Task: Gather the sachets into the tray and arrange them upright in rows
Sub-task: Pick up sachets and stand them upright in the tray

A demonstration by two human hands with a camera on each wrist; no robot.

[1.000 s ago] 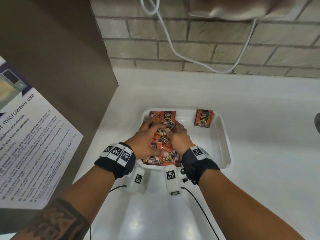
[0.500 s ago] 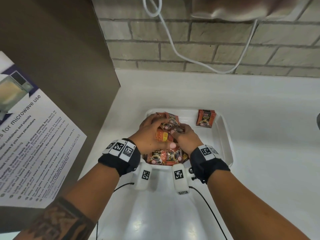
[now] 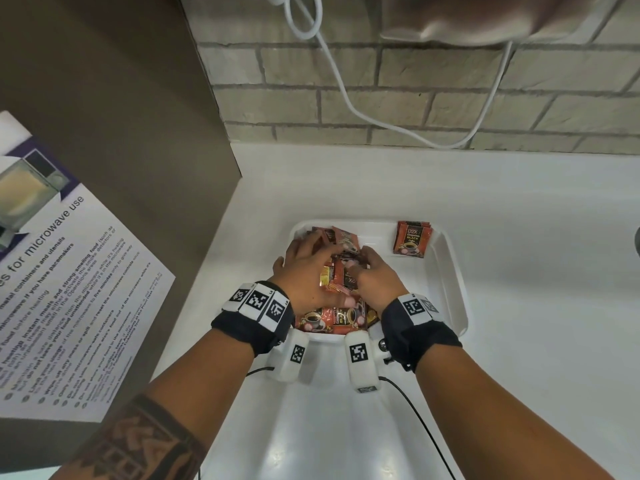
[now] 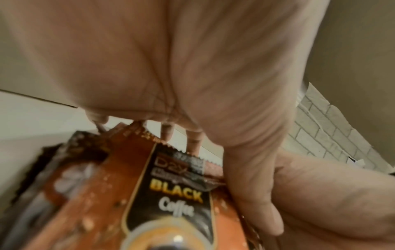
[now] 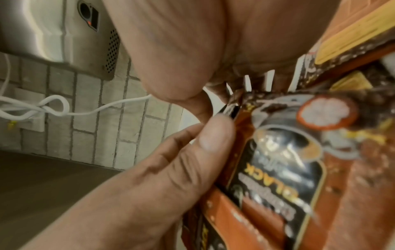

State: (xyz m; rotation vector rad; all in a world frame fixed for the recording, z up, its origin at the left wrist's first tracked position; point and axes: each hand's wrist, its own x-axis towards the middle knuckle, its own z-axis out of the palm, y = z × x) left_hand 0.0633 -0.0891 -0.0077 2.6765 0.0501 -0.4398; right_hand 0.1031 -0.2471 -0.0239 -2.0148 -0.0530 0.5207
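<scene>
A heap of orange-and-black coffee sachets fills the left half of the white tray. Both hands work on top of the heap. My left hand lies over the sachets, its fingers curved down round the far edge and its thumb against the side. My right hand pinches a sachet between thumb and fingers. A small upright stack of sachets leans in the tray's far right corner, apart from both hands.
A brown panel with a microwave-use notice rises at the left of the white counter. Behind stands a brick wall with a white cable and a steel appliance.
Both hands have slid toward the far side of the heap and bunched the sachets closer together. The stack in the far right corner has stayed put.
</scene>
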